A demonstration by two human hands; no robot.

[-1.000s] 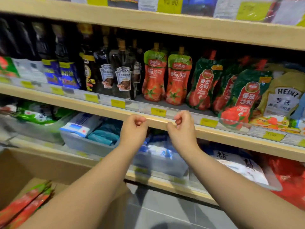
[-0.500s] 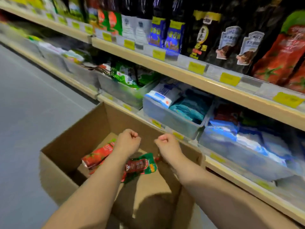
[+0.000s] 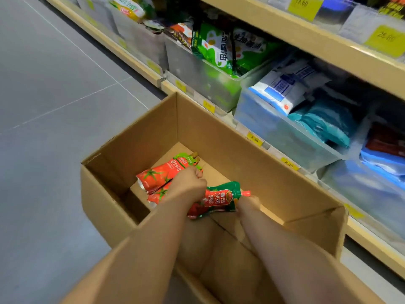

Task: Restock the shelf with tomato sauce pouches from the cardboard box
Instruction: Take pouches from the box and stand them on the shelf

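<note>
An open cardboard box (image 3: 219,132) stands on the floor against the bottom shelf. Inside lie two red tomato sauce pouches with light green tops, one (image 3: 160,174) stacked on the other (image 3: 154,196). Beside them is a red pouch with a dark green top and a red cap (image 3: 217,199). My left hand (image 3: 188,186) is down in the box, its fingers curled around the upper light-green-topped pouch. At the dark green pouch's cap end, my right hand (image 3: 248,204) has closed on its edge. The fingertips of both hands are partly hidden.
The bottom shelf behind the box holds clear bins of green packets (image 3: 219,47), white-and-blue packets (image 3: 285,86) and teal packs (image 3: 328,121). Yellow price tags (image 3: 254,139) line its edge. A wooden shelf board (image 3: 328,47) overhangs the bins. Grey tiled floor (image 3: 54,106) lies to the left.
My view swung from the sauce shelf down to the box. Both hands dropped from the shelf edge into the box and closed on pouches.
</note>
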